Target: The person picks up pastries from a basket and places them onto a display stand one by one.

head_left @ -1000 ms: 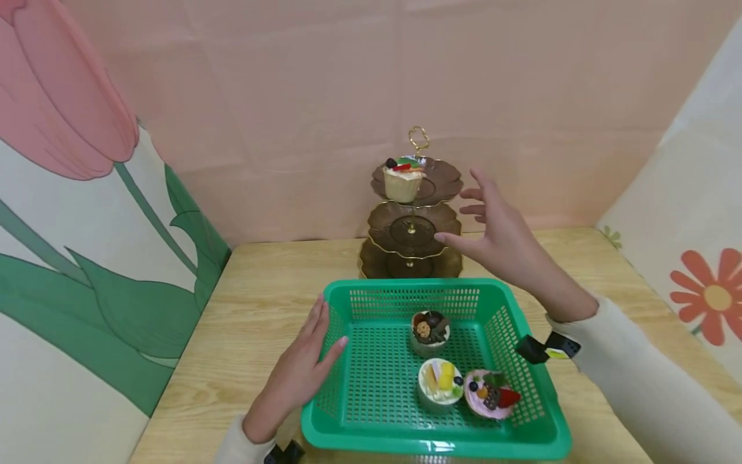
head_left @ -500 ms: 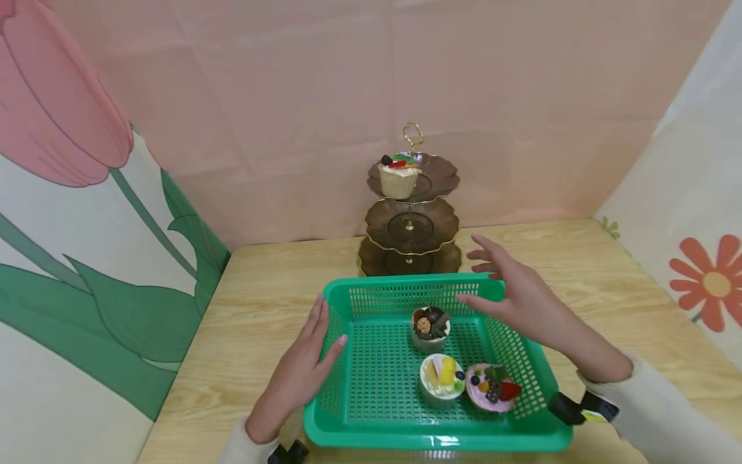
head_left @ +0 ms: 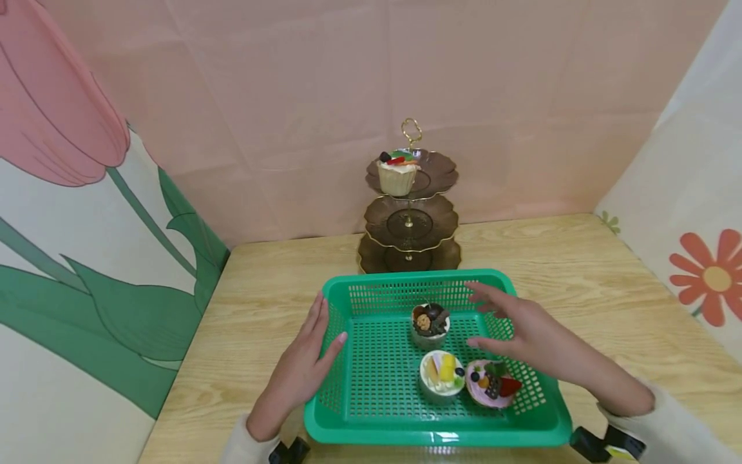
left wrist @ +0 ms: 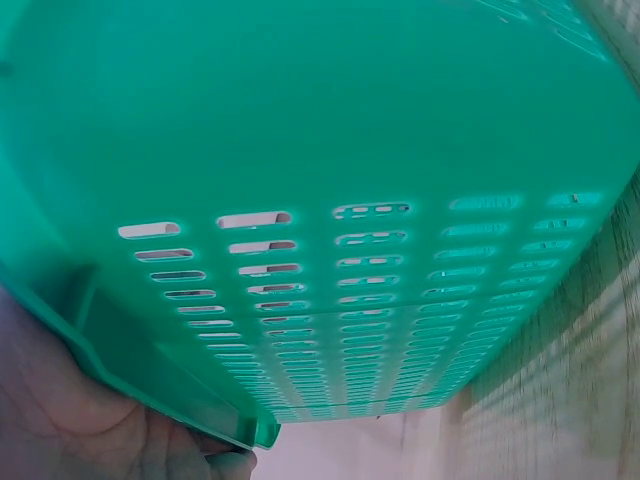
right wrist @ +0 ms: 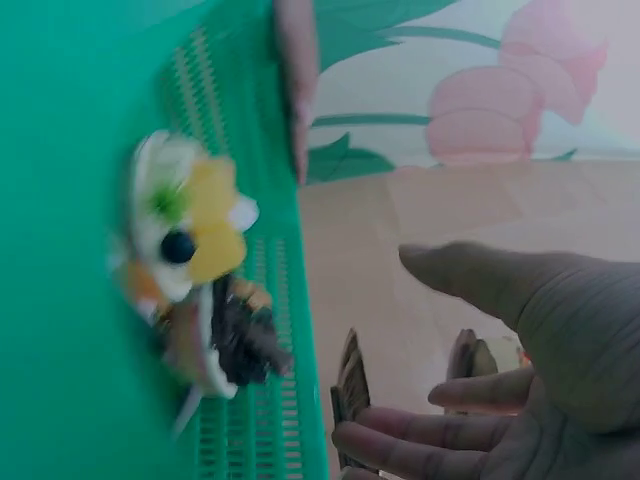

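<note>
My left hand (head_left: 298, 364) rests along the left rim of a green plastic basket (head_left: 382, 435), fingers straight and thumb over the inside. In the left wrist view its fingers (left wrist: 120, 435) lie against the rim from outside. My right hand (head_left: 524, 332) hovers over the basket's right side with fingers spread, holding nothing. Inside the basket are a chocolate-topped cupcake (head_left: 430, 325), a cream cupcake with yellow fruit (head_left: 442, 377) and a pink-frosted cupcake (head_left: 489, 385) with a strawberry. In the right wrist view the right thumb (right wrist: 470, 275) stands apart from the fingers.
Behind the basket stands a three-tier brown cake stand (head_left: 411, 222) with gold edges. A cupcake with red fruit and a dark berry (head_left: 397, 175) sits on its top tier. The wooden table (head_left: 266, 283) meets a pink backdrop, with flower-printed panels at both sides.
My right hand has come down and back from beside the cake stand to over the basket's right side. The left hand stays at the left rim.
</note>
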A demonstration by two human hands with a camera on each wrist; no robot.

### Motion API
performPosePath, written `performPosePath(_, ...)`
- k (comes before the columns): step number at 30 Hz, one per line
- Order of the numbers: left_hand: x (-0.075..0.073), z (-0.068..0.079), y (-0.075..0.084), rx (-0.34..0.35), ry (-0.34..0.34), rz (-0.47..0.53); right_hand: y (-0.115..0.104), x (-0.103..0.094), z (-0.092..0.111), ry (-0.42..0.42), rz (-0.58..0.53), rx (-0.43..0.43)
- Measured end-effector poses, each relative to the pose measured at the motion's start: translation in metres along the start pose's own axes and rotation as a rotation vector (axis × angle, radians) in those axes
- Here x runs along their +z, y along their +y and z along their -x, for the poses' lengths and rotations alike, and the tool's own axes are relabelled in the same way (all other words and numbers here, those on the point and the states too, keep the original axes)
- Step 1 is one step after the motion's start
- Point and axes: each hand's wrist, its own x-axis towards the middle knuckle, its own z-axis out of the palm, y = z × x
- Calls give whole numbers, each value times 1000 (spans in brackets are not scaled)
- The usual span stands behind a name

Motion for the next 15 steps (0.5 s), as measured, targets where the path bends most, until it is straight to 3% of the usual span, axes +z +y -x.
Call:
performPosePath(7,1,1,-1,-3,0,7,7,6,8,-93,40,-6)
performPosePath(15,-1,0,0,-10,-4,13,17,10,18,-330,66,-9)
